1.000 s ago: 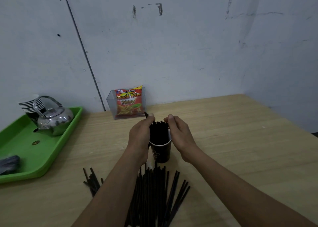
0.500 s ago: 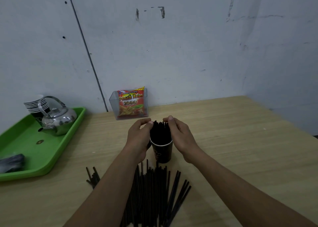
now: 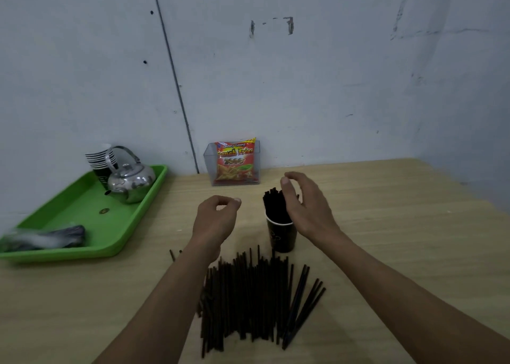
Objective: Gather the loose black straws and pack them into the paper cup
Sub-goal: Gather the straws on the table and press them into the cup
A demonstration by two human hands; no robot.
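Many straws [image 3: 274, 206] in paper cup [image 3: 281, 238], left hand [image 3: 214, 220] and right hand [image 3: 306, 209] slack, empty

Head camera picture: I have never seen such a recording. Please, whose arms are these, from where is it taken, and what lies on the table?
There is no machine: a person wears one camera on the head, looking down at their own arms. The left hand hangs loosely curled and seems empty; the right hand is open beside the bundle of straws in the black paper cup. Loose black straws lie on the wooden table. A green tray carries a metal kettle and stacked cups.
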